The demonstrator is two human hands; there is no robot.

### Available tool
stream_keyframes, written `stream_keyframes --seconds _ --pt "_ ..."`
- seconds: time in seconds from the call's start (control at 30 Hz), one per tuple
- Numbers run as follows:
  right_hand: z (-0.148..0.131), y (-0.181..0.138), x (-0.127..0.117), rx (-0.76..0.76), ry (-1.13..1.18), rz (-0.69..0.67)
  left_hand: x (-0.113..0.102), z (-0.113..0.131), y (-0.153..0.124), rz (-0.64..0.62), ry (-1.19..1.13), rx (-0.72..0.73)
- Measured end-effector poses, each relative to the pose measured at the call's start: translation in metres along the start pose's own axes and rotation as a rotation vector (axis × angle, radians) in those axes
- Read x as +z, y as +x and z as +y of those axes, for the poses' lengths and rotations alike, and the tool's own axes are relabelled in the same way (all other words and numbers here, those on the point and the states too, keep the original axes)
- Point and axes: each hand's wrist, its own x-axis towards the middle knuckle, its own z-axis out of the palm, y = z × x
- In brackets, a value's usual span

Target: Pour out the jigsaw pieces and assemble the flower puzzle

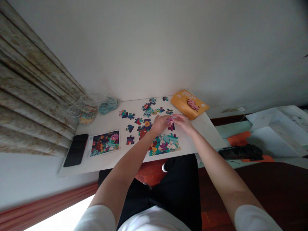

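Note:
My left hand [159, 124] and my right hand [184, 124] meet above a white table [113, 120], with a small pink jigsaw piece [170, 121] pinched between their fingertips. Just below them lies a partly joined jigsaw section [164, 145] showing rabbits and flowers. A darker joined cluster [143, 131] sits beneath my left hand. Several loose pieces [146, 110] are scattered towards the far edge. To the left, a printed picture card [105, 143] shows a colourful floral scene. An orange puzzle box [189, 104] lies beyond my right hand.
A black smartphone [76, 150] lies at the table's near left corner. Clear plastic bags [84, 110] holding colourful contents sit at the far left, beside a pleated curtain [29, 89]. A wall rises behind the table. Papers and a black object [240, 152] lie to the right.

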Motion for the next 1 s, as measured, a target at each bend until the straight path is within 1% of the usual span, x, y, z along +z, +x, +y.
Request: stream_keyframes --seconds 0.1,0.2,0.27,0.47,0.63,0.7,0.83,1.0 --pt "0.001 0.002 0.003 -0.010 -0.004 0.012 0.005 0.005 -0.003 0.067 0.013 0.008" --pt "0.004 0.006 0.002 -0.010 -0.013 0.037 0.012 0.011 -0.011 0.137 0.058 -0.012" --pt "0.004 0.010 -0.001 -0.013 -0.027 0.044 0.016 0.014 -0.019 0.150 0.100 -0.031" --pt "0.005 0.027 -0.007 -0.052 -0.061 0.043 0.017 0.019 -0.047 0.020 0.241 0.079" --pt "0.005 0.036 -0.006 -0.054 -0.107 0.057 0.016 0.020 -0.059 -0.108 0.303 0.124" --pt "0.005 0.037 -0.005 -0.047 -0.111 0.063 0.016 0.021 -0.062 -0.114 0.312 0.124" --pt "0.005 0.039 -0.002 -0.022 -0.083 0.067 0.018 0.025 -0.069 -0.085 0.332 0.114" --pt "0.005 0.036 0.001 0.014 0.023 0.092 0.018 0.028 -0.074 -0.075 0.334 0.135"
